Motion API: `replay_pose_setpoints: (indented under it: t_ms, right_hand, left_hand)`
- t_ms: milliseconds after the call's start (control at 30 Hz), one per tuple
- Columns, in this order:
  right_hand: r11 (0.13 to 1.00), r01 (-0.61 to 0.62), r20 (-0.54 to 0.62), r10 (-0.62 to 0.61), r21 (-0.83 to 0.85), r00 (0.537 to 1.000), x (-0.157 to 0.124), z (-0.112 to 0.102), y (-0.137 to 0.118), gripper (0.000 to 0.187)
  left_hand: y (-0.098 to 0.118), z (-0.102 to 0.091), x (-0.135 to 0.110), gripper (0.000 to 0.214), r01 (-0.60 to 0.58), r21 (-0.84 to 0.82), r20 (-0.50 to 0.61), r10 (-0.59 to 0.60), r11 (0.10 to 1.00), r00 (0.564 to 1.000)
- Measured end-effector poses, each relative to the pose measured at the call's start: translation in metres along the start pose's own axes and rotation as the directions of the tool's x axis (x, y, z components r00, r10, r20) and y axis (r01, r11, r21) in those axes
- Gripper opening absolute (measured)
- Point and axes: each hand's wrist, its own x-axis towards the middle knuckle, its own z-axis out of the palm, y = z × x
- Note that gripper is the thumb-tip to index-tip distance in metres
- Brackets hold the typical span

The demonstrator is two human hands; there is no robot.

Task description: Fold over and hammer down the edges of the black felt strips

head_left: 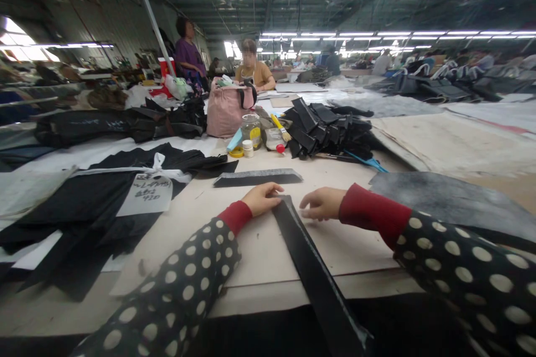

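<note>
A long black fabric strip (310, 268) runs from the table's near edge up to my hands. My left hand (262, 198) rests on the strip's far end from the left, fingers curled and pressing down on it. My right hand (320, 203) sits just right of that end, fingers bent and touching its edge. Both arms wear black sleeves with white dots and red cuffs. A second dark strip (257, 177) lies flat beyond my hands.
A tied bundle of black cloth with a paper tag (144, 194) lies left. Jars and a brush (259, 134), a pink bag (226, 109) and a heap of black pieces (326, 131) stand behind. A grey sheet (448, 201) lies right. People work at the back.
</note>
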Motion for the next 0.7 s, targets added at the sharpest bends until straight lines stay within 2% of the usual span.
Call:
replay_pose_setpoints:
  t_ms: [67, 100, 200, 333, 567, 700]
  right_hand:
    - [0.999, 0.041, -0.229, -0.047, -0.033, 0.972, 0.014, 0.003, 0.002, 0.033]
    - [0.997, 0.063, -0.300, -0.072, -0.037, 0.951, 0.021, 0.006, 0.004, 0.031]
    - [0.992, 0.127, -0.419, -0.121, -0.013, 0.900, 0.039, 0.020, 0.011, 0.023]
    - [0.981, 0.194, -0.503, -0.165, 0.005, 0.848, 0.046, 0.031, 0.016, 0.019]
    - [0.957, 0.283, -0.543, -0.268, -0.057, 0.796, 0.044, 0.032, 0.016, 0.025]
    - [0.949, 0.301, -0.544, -0.300, -0.091, 0.783, 0.044, 0.032, 0.017, 0.024]
  left_hand:
    - [0.004, 0.007, 0.003, 0.025, -0.069, 0.058, -0.005, 0.069, 0.996, 0.998]
    - [0.005, 0.009, 0.004, 0.023, -0.094, 0.089, -0.013, 0.095, 0.992, 0.995]
    - [0.004, 0.010, 0.003, 0.019, -0.127, 0.192, -0.038, 0.137, 0.973, 0.990]
    - [-0.002, 0.003, 0.001, 0.018, -0.132, 0.281, -0.039, 0.149, 0.951, 0.988]
    - [-0.005, -0.003, 0.001, 0.023, -0.207, 0.255, -0.029, 0.221, 0.945, 0.975]
    - [-0.005, -0.002, 0.000, 0.024, -0.221, 0.274, -0.049, 0.243, 0.936, 0.969]
